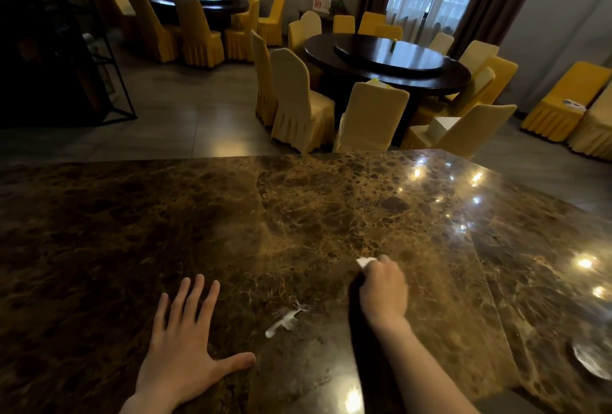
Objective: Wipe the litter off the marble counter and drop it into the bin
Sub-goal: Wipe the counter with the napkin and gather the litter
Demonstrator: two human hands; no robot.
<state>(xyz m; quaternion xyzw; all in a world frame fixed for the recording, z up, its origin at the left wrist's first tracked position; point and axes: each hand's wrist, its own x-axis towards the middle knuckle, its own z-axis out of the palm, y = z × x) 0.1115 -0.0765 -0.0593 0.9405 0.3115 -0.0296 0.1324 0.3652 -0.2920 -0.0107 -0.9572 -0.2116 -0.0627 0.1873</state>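
Note:
A brown marble counter (298, 201) fills the lower half of the head view. My right hand (384, 291) is closed around a small white tissue (365, 261) that sticks out past the fingers and presses on the marble. A little pile of litter (285, 320), a white crumpled scrap with thin shreds around it, lies to the left of my right wrist. My left hand (185, 344) rests flat on the counter, fingers spread, holding nothing. No bin is in view.
A glass dish (591, 360) sits at the counter's right edge. Beyond the far edge stand round dark dining tables (387, 62) ringed by yellow-covered chairs (298, 98). A dark metal shelf (66, 49) stands at the far left.

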